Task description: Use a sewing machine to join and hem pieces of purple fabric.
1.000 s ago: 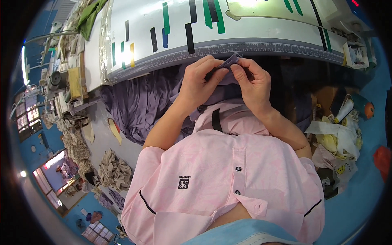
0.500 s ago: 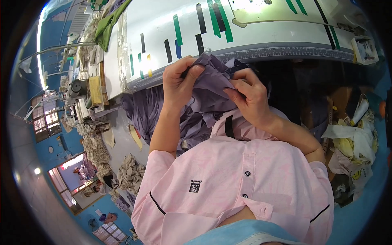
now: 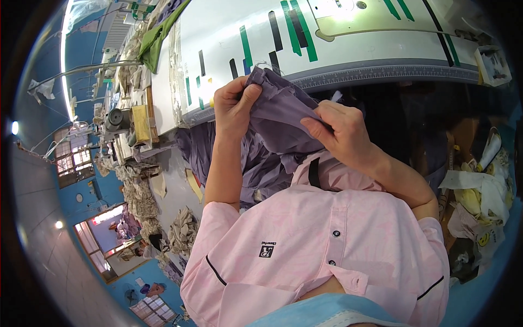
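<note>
A piece of purple fabric (image 3: 283,117) with a frayed upper edge is stretched between my two hands, just in front of the table's near edge. My left hand (image 3: 235,103) pinches its upper left corner between thumb and fingers. Farther right, my right hand (image 3: 343,128) grips the other side, thumb lying along the cloth. Loose threads stick up from the raw edge. Below and to the left hangs a larger heap of crumpled purple cloth (image 3: 199,152), partly hidden behind my left forearm.
Ahead stands a white sewing table (image 3: 218,38) with green and black tape strips and a ruler (image 3: 381,70) along its edge. A sewing machine's pale bed plate (image 3: 370,22) lies at the far right. Bags and scraps (image 3: 479,191) are piled at right, beige fabric bundles (image 3: 185,229) at left.
My right hand has drawn slightly right and down, so the fabric is now stretched flatter, with more of its face showing. The view has shifted slightly.
</note>
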`<state>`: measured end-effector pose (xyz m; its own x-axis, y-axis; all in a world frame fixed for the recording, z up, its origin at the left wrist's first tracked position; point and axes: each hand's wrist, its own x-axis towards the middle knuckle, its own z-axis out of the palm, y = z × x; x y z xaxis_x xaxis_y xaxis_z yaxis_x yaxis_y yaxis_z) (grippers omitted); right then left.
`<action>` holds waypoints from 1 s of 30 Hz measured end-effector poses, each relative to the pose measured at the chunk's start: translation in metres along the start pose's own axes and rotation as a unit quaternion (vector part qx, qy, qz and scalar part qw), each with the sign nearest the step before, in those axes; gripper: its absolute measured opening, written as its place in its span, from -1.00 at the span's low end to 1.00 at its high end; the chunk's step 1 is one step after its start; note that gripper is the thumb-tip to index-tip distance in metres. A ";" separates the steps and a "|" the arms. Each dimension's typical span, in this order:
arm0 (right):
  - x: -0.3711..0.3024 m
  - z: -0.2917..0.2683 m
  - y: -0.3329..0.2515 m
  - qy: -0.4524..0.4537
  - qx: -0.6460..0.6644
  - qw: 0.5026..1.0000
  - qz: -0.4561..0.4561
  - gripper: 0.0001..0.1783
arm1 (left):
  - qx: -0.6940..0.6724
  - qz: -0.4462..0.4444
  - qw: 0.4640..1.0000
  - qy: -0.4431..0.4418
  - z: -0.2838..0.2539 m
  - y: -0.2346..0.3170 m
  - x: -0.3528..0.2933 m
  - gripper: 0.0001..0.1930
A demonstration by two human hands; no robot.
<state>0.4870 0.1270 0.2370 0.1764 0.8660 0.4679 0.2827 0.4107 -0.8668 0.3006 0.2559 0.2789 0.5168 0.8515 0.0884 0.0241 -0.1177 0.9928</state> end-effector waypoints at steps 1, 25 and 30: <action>0.001 0.000 -0.004 0.005 -0.009 1.000 -0.006 -0.71 | -0.027 -0.008 1.000 -0.006 -0.002 -0.002 0.002 -0.82; -0.031 -0.033 0.084 0.089 -0.069 0.954 0.278 -0.67 | 0.425 0.187 0.877 -0.125 0.081 -0.094 0.181 -0.72; -0.031 -0.037 0.084 0.069 -0.056 0.956 0.280 -0.65 | 0.478 0.367 0.798 -0.015 0.084 -0.103 0.181 -0.79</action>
<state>0.5404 0.1246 0.1558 0.4502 0.8921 -0.0389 0.2051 -0.1458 -0.9678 0.4633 0.3794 0.1860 0.7119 0.3623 0.6016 0.3397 -0.9274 0.1565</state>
